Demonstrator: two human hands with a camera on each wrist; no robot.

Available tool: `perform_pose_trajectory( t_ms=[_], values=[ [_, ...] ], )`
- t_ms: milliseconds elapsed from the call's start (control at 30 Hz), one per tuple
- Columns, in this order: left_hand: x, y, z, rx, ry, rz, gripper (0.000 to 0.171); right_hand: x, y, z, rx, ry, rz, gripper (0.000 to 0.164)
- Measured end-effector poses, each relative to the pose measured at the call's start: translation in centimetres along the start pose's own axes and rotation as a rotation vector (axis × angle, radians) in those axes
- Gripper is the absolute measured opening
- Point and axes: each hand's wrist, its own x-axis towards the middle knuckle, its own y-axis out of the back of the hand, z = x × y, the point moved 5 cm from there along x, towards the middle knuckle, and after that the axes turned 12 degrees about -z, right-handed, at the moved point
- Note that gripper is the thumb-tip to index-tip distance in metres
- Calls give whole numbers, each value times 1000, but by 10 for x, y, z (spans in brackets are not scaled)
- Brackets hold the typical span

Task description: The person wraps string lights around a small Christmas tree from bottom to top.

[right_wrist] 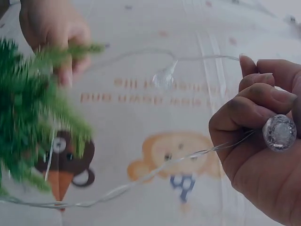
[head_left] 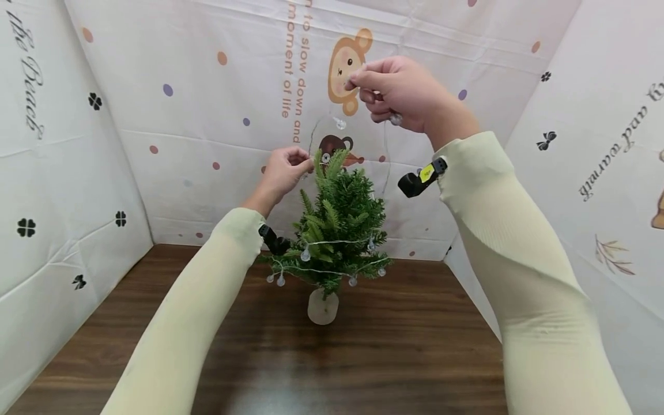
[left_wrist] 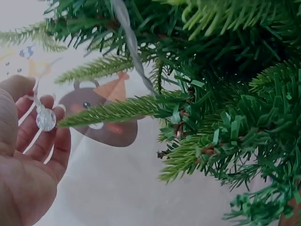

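Note:
A small artificial Christmas tree (head_left: 353, 199) stands upright on a pale round base (head_left: 323, 308). A string of lights (head_left: 332, 271) with clear round bulbs winds around its lower branches. Beside the upper left of the tree, my left hand (head_left: 284, 173) pinches the light string between thumb and fingers; a bulb (left_wrist: 46, 119) hangs in front of those fingers. Raised above the tree to the right, my right hand (head_left: 399, 95) pinches the wire at its fingertips, its other fingers curled, with a bulb (right_wrist: 279, 133) by the palm. Another bulb (right_wrist: 163, 80) dangles from the wire between both hands.
Under the tree is a dark brown wooden tabletop (head_left: 290, 369). A white printed cloth (head_left: 197, 173) with dots, lettering and cartoon animals hangs close behind it and along both sides. Each wrist carries a small black camera (head_left: 415, 183).

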Motion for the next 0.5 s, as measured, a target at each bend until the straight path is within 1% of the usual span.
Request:
perform_pose_trajectory(
  t_ms=[67, 167, 233, 300, 367, 467, 500],
  values=[
    [0, -2, 5, 28, -26, -3, 10, 1, -11, -7, -45, -19, -13, 31],
    [-2, -3, 13, 36, -76, 9, 10, 2, -26, -15, -124, -49, -34, 31],
    [-5, -2, 19, 31, -120, 24, 10, 3, -36, -20, -153, -59, -52, 30],
    [-10, 0, 25, 12, -159, 32, 9, 2, -45, -23, -196, -68, -70, 29],
    [-16, 1, 33, -31, -206, 28, 7, 1, -54, -27, -229, -74, -96, 29],
    [-27, 4, 45, -91, -283, 3, 1, -3, -65, -32, -282, -73, -122, 28],
    [-32, 5, 49, -99, -305, -6, 2, -4, -68, -33, -289, -65, -129, 28]
  ],
)
